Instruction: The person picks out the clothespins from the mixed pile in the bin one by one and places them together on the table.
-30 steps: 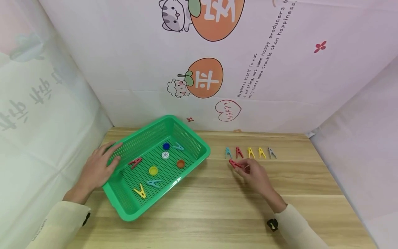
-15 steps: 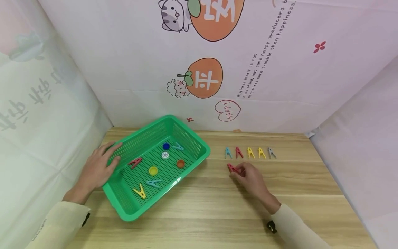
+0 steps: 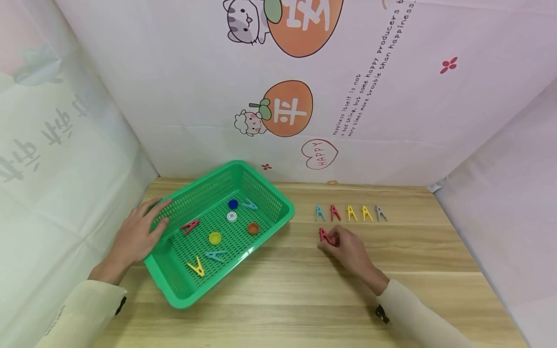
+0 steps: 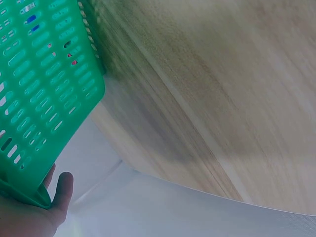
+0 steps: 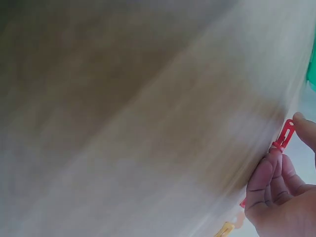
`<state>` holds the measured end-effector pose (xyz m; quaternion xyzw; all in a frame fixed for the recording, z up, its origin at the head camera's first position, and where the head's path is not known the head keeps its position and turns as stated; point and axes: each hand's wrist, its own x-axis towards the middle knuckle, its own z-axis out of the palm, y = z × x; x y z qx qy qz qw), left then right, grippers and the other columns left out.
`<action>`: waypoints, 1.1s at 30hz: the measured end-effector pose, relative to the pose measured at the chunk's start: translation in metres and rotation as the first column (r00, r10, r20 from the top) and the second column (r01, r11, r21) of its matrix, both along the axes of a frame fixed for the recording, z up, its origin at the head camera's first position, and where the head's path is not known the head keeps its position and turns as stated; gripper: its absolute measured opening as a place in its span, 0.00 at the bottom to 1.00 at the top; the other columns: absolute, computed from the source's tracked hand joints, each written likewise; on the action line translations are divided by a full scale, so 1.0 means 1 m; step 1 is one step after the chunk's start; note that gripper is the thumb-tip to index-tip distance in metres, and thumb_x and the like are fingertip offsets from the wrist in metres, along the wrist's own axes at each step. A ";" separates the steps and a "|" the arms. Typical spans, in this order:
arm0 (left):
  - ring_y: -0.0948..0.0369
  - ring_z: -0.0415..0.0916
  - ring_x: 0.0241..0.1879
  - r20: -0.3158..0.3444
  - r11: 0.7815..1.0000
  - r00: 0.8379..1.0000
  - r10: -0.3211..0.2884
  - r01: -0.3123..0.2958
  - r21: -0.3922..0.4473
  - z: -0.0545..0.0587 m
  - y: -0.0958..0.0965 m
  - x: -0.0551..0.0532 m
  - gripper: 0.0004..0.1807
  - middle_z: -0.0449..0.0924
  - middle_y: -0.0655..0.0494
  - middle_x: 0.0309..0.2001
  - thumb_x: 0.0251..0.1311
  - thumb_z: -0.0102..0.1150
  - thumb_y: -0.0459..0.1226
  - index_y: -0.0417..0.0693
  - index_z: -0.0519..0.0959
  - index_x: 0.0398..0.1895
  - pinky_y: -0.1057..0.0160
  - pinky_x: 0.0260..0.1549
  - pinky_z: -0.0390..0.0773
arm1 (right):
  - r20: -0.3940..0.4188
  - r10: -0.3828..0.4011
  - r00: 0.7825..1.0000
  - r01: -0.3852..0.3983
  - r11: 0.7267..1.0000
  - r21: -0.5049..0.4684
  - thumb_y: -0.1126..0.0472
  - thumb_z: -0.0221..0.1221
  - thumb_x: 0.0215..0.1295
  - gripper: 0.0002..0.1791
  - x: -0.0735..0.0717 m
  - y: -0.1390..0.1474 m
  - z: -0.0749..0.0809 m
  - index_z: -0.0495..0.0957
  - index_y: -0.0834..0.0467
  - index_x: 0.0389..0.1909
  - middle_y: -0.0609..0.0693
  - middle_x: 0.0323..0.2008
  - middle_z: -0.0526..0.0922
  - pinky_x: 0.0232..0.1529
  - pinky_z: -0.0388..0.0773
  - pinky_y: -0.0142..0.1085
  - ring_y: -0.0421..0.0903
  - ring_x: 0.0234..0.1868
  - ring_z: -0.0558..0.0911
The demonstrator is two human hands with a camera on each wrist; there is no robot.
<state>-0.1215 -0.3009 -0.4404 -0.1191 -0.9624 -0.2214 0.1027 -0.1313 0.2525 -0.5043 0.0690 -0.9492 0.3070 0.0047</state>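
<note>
My right hand (image 3: 350,251) pinches a red clothespin (image 3: 323,235) between thumb and fingertips, low over the table, just in front of a row of clothespins. In the right wrist view the red clothespin (image 5: 285,134) sticks out between thumb and index finger. On the left, my left hand (image 3: 138,234) grips the rim of a green plastic basket (image 3: 180,303); the left wrist view has thumb and fingers around that rim. Inside the basket lie a red clothespin (image 3: 190,226), a yellow clothespin (image 3: 197,267), two blue clothespins and several round caps, among them a yellow cap (image 3: 215,238).
Along the back right of the wooden table (image 3: 296,295) runs a row: a blue clothespin (image 3: 319,213), a red clothespin (image 3: 334,212), two yellow clothespins and a grey clothespin (image 3: 380,213). Printed white sheets (image 3: 196,96) enclose the table at the back and sides.
My right hand has moved down and slightly left with the red clothespin, away from the row, and turned the clothespin more upright in the head view. The left hand and basket stay still.
</note>
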 end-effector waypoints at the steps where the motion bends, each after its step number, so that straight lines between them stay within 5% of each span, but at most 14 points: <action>1: 0.28 0.64 0.72 0.000 1.000 1.000 0.000 0.000 0.000 0.000 0.000 0.000 0.28 0.64 0.31 0.79 0.83 0.52 0.41 0.45 0.69 0.81 0.21 0.61 0.68 | 0.003 -0.001 1.000 0.001 1.000 0.002 0.51 0.76 0.68 0.17 0.000 0.000 0.000 0.81 0.57 0.43 0.47 0.32 0.80 0.33 0.73 0.30 0.41 0.33 0.75; 33: 0.28 0.65 0.72 -0.006 1.000 1.000 -0.006 0.006 0.006 0.000 -0.001 0.000 0.28 0.64 0.31 0.78 0.83 0.53 0.41 0.44 0.69 0.81 0.21 0.62 0.68 | 0.050 -0.011 0.999 0.010 1.000 0.015 0.49 0.76 0.69 0.22 0.000 -0.011 0.007 0.81 0.61 0.47 0.49 0.32 0.81 0.30 0.73 0.30 0.42 0.32 0.76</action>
